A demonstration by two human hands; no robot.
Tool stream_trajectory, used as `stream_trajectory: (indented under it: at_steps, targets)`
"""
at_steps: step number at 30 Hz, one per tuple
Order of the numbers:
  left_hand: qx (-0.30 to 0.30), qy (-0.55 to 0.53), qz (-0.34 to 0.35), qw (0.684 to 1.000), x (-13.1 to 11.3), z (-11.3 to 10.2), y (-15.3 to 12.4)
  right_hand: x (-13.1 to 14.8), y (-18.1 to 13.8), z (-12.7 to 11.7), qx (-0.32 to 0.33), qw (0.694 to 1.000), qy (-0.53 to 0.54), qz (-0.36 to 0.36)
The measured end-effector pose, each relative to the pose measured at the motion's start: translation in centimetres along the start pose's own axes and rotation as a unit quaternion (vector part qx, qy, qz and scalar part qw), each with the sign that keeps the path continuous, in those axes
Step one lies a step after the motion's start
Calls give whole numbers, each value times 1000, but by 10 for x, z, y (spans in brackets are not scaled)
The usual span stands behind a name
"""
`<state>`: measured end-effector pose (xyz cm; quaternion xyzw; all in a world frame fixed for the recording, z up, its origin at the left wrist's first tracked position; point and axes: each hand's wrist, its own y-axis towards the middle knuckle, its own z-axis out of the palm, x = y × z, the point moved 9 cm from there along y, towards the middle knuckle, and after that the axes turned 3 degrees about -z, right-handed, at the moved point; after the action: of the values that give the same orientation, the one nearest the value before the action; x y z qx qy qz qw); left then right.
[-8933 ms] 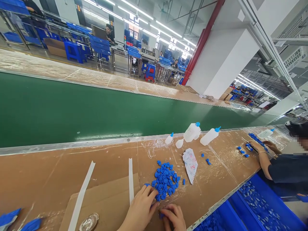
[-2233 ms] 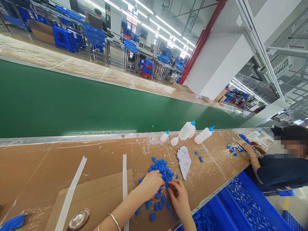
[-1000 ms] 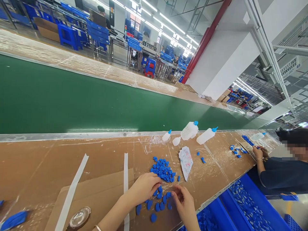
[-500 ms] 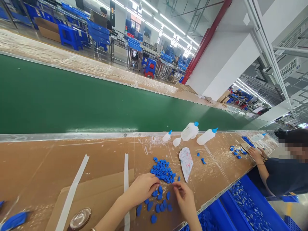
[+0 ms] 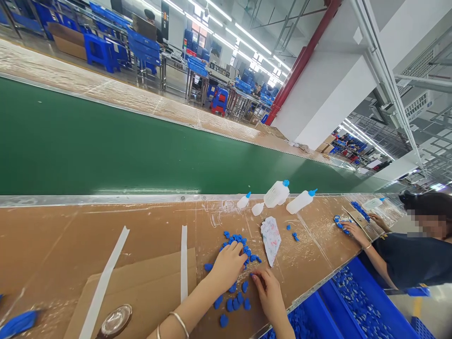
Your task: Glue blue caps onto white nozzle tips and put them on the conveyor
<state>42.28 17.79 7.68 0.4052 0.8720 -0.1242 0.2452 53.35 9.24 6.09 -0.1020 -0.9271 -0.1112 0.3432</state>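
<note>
My left hand (image 5: 228,268) reaches over a pile of small blue pieces (image 5: 235,238), fingers curled down into it. What its fingertips hold, if anything, is hidden. Closer to the table's front edge, my right hand (image 5: 271,294) has thumb and forefinger pinched together, with a small blue piece (image 5: 252,274) at the tips. Between and below the hands lie several loose blue pieces (image 5: 236,303), spread apart on the brown tabletop (image 5: 148,235). A stained white cloth or paper scrap (image 5: 271,240) rests to the right of the pile.
White bottles with blue caps (image 5: 276,194) stand along the green conveyor belt (image 5: 141,146). Cardboard (image 5: 148,292) with white tape strips (image 5: 184,263) and a round metal-lidded object (image 5: 116,321) are at left. Blue bins (image 5: 367,301) adjoin the table edge; a co-worker (image 5: 416,254) works at right.
My left hand has moved up and right from the loose pieces onto the pile, pushing some pieces about. My right hand has shifted slightly. The co-worker's hand has reached towards their blue pieces.
</note>
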Motion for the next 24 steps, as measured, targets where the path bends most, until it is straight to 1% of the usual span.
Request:
stream_trajectory:
  at_steps: [3,5,9,14,18,24]
  targets:
    - [1,19,7,1000,-6,8,12,-6,-8,-3,19,1000,5,2]
    - [-2,22,18,1000,-8,11,15,-13,-11,-5,17,1000,3,10]
    - [0,18,50,999,-9,13,13,-22,-13,-8,-16,1000,7,20]
    - [8,12,74,997,-12,12,4,-17,-20,0,3,999,35,2]
    - [8,9,70,997,-9,10,-3,-16,-26,-2,-4,999,50,2]
    - [-3,11,35,999,4,1,-11,-18,-27,-8,-70,996,53,16]
